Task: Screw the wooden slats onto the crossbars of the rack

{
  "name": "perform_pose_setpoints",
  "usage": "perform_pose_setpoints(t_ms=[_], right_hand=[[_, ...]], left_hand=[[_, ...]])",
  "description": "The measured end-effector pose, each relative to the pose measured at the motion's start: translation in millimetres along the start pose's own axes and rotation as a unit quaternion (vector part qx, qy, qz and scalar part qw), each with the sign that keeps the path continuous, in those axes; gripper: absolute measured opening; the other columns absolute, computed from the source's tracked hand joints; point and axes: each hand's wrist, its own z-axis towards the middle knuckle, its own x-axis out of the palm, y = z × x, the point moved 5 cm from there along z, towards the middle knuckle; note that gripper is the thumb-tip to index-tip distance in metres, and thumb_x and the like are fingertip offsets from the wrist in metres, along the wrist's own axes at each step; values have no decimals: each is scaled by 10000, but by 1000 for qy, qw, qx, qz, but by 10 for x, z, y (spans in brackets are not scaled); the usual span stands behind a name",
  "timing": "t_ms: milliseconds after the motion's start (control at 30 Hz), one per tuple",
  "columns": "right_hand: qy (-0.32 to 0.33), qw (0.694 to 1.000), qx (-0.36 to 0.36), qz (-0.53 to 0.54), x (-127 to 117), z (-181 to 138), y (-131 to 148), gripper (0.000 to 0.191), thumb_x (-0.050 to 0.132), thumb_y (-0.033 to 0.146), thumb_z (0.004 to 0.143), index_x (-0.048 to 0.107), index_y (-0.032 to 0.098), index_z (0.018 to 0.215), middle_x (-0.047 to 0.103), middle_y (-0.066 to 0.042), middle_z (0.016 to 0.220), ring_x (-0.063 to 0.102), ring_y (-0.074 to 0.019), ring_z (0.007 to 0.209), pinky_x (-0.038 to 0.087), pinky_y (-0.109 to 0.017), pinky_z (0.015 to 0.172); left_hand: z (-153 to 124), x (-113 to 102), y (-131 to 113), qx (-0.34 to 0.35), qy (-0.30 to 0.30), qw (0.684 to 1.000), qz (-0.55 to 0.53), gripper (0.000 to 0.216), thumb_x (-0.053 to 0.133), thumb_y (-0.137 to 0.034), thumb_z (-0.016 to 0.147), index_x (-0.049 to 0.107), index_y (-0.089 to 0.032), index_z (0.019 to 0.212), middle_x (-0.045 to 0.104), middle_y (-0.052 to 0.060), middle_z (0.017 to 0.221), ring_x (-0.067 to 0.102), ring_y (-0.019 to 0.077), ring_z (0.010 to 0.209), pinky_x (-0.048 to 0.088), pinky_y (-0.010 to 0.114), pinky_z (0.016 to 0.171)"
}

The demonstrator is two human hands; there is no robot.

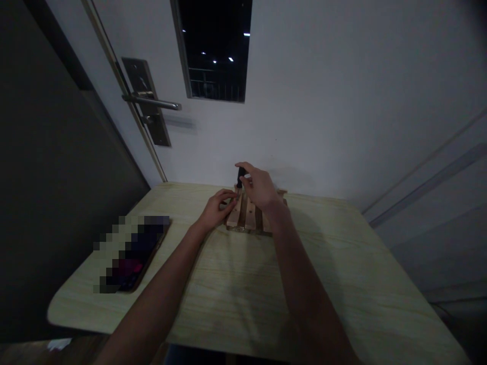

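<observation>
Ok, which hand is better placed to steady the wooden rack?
Left, probably. The left hand rests at the left edge of the wooden rack; the right hand is raised above it, pinching a small dark object.

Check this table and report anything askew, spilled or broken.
Nothing stands out. The slatted wooden piece lies flat on the table, with the left hand at its edge and the right hand holding a small dark object above it. The phone lies flat, left. No spill shows; the light is dim.
</observation>
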Motion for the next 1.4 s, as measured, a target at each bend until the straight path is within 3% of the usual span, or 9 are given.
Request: perform_pose_setpoints(t_ms=[233,533,867,1067,1267,1400], right_hand=[[0,1000,-3,-8,13,-2,-22,359,370,105,831,543,203,1130,655,-67,927,597,-181,813,441,-314,779],[2,999,-16,32,58,-2,-30,403,388,91,795,549,182,1153,656,-77,1016,607,-178,874,455,-316,815],[-29,996,-6,89,36,-58,-127,367,472,178,802,545,180,1162,660,-90,1018,623,-189,869,508,-344,770],[-13,998,15,64,40,-11,-107,317,431,161,836,569,166,1121,664,-87,948,627,-167,771,495,-314,724],[-39,998,38,17,18,1,-111,249,489,186,838,585,217,1066,663,-46,839,604,-159,719,474,-311,718],[-40,999,18,0,42,-6,-126,295,478,180,839,591,181,1112,657,-96,977,608,-189,834,478,-357,819]], left_hand=[[-15,18,43,-9,5,1000,-7,275,514,-362,861,649,-187,1025,576,94,1136,586,204,1018,533,310,789],[-5,11,4,0,1,1000,1,252,515,-341,864,654,-177,996,593,86,1085,583,203,1020,489,342,895],[-29,29,45,-12,3,1000,-25,277,518,-359,863,645,-185,1037,571,95,1122,582,202,1026,535,286,756],[-21,22,5,-1,-3,1000,-11,261,507,-353,870,648,-186,1012,577,89,1105,575,189,1027,528,293,803],[-17,20,22,-9,3,1000,-25,272,511,-370,863,647,-187,1010,568,91,1103,581,190,1007,542,264,730],[-13,11,17,0,-3,1000,-7,253,525,-347,859,655,-188,1007,581,88,1100,581,197,1026,524,311,826]])
